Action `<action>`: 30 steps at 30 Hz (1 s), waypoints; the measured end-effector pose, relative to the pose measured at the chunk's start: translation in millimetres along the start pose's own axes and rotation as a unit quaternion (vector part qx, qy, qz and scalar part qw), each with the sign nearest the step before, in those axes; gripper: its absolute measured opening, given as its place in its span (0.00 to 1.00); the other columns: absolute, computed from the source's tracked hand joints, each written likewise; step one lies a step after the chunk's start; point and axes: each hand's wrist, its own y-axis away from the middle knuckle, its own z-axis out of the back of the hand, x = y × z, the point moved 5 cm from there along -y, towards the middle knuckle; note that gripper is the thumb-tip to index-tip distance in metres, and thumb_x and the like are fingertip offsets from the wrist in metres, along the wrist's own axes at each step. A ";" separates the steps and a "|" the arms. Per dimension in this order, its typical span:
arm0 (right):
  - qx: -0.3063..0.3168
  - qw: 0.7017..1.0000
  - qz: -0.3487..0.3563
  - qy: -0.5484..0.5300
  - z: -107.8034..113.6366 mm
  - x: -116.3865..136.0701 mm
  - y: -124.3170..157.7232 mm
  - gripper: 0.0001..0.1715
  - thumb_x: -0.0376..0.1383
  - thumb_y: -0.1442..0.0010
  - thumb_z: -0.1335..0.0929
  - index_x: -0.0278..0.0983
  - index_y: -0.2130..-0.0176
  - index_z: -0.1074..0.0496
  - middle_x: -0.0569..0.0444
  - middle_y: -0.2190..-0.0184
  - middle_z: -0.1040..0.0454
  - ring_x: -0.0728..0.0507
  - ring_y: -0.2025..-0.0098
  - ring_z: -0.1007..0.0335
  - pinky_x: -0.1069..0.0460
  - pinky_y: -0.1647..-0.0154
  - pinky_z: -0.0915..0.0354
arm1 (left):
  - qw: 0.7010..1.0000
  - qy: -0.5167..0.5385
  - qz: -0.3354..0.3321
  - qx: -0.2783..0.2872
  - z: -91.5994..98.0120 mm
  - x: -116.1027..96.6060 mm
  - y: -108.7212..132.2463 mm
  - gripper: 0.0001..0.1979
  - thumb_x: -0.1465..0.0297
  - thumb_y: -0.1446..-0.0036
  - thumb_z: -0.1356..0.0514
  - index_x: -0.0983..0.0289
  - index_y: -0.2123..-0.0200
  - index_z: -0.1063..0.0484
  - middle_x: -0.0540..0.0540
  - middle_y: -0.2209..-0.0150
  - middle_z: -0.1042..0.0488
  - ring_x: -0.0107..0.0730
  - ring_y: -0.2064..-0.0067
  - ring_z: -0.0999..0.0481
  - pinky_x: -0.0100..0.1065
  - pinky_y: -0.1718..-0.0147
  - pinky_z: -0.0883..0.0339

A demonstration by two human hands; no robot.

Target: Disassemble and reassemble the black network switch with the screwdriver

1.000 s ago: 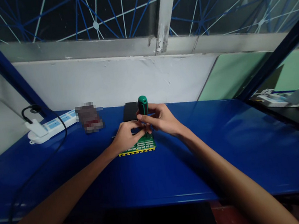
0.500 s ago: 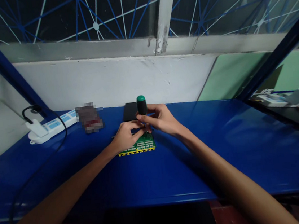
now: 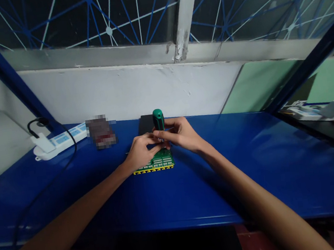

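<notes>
A screwdriver [image 3: 158,118] with a green and black handle stands upright over a green circuit board [image 3: 161,158]. My right hand [image 3: 182,133] is closed on it, thumb and fingers round the lower handle. From the left, my left hand [image 3: 142,150] reaches in, its thumb and fingertips pinched together at the thin shaft just above the board. The board lies flat on the blue table, a row of yellow connectors along its near edge. My fingers cover its far part and the screwdriver's tip.
A white power strip [image 3: 62,142] with a plug and black cable [image 3: 74,146] lies at the back left, beside a blurred-out dark item [image 3: 101,132]. Behind the screwdriver is a flat black object [image 3: 146,124]. Blue frame posts rise on both sides; papers [image 3: 303,111] lie far right.
The screwdriver handle looks slightly lower and turned, showing more of its green side. Both hands keep nearly the same places; the whole view has shifted a little.
</notes>
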 end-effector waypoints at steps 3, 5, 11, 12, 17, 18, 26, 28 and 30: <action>0.011 1.000 0.003 0.004 -1.9 -0.8 0.5 0.14 0.43 0.45 0.28 0.34 0.67 0.26 0.55 0.74 0.28 0.51 0.79 0.36 0.52 0.79 0.41 | 1.000 -0.004 0.008 -0.015 1.2 1.7 -0.4 0.05 0.68 0.44 0.36 0.61 0.70 0.19 0.53 0.66 0.19 0.35 0.60 0.20 0.37 0.56 0.29; 0.011 1.000 0.010 0.004 -2.0 -0.6 0.7 0.12 0.42 0.45 0.28 0.34 0.67 0.26 0.55 0.74 0.28 0.50 0.79 0.36 0.52 0.79 0.42 | 1.000 -0.005 0.005 -0.016 1.7 0.7 -0.7 0.05 0.69 0.44 0.36 0.61 0.70 0.19 0.53 0.66 0.19 0.35 0.60 0.20 0.36 0.57 0.29; -0.017 1.000 0.015 -0.007 4.1 1.6 0.6 0.12 0.42 0.46 0.28 0.35 0.68 0.27 0.58 0.79 0.31 0.50 0.80 0.34 0.53 0.80 0.44 | 1.000 -0.011 -0.009 -0.008 2.7 -6.0 -0.8 0.07 0.68 0.41 0.38 0.62 0.66 0.20 0.55 0.62 0.19 0.36 0.59 0.20 0.37 0.57 0.28; -0.021 1.000 0.020 -0.007 5.2 2.3 0.5 0.12 0.42 0.45 0.28 0.35 0.68 0.27 0.58 0.79 0.31 0.50 0.80 0.34 0.53 0.81 0.44 | 1.000 -0.011 -0.013 -0.005 2.4 -6.8 -0.6 0.08 0.68 0.41 0.39 0.62 0.65 0.19 0.55 0.62 0.19 0.36 0.59 0.20 0.37 0.57 0.28; -0.042 0.999 0.028 0.003 8.4 2.8 -0.3 0.12 0.42 0.45 0.28 0.35 0.69 0.27 0.58 0.78 0.30 0.51 0.81 0.36 0.53 0.81 0.44 | 1.000 -0.011 -0.016 0.004 0.8 -5.4 0.2 0.08 0.71 0.41 0.40 0.62 0.64 0.19 0.55 0.61 0.19 0.36 0.59 0.20 0.37 0.57 0.28; -0.044 0.999 0.025 0.005 8.6 2.5 -0.3 0.12 0.42 0.46 0.28 0.35 0.69 0.27 0.58 0.78 0.30 0.51 0.81 0.36 0.53 0.81 0.44 | 1.000 -0.011 -0.013 0.005 0.6 -4.3 0.3 0.08 0.71 0.41 0.41 0.62 0.64 0.19 0.55 0.61 0.19 0.36 0.59 0.20 0.37 0.57 0.28; -0.063 0.998 0.029 -0.005 12.4 7.5 0.8 0.14 0.44 0.43 0.30 0.34 0.69 0.28 0.53 0.71 0.26 0.52 0.81 0.35 0.53 0.82 0.42 | 0.997 -0.046 0.036 0.045 -3.1 4.2 0.8 0.08 0.67 0.46 0.36 0.61 0.63 0.20 0.56 0.61 0.21 0.40 0.58 0.22 0.41 0.55 0.29; -0.070 0.997 0.030 -0.009 13.2 8.5 0.7 0.14 0.44 0.43 0.30 0.34 0.69 0.28 0.52 0.71 0.25 0.52 0.81 0.35 0.53 0.82 0.42 | 0.997 -0.050 0.044 0.048 -4.0 5.9 1.0 0.07 0.66 0.46 0.35 0.61 0.64 0.20 0.56 0.62 0.21 0.40 0.59 0.23 0.42 0.56 0.29; -0.075 0.997 0.028 -0.013 13.4 8.6 0.5 0.14 0.44 0.43 0.30 0.35 0.69 0.28 0.53 0.71 0.25 0.52 0.81 0.35 0.53 0.82 0.42 | 0.997 -0.047 0.041 0.045 -4.8 7.0 1.1 0.06 0.66 0.45 0.35 0.60 0.65 0.20 0.55 0.63 0.21 0.39 0.60 0.23 0.42 0.57 0.29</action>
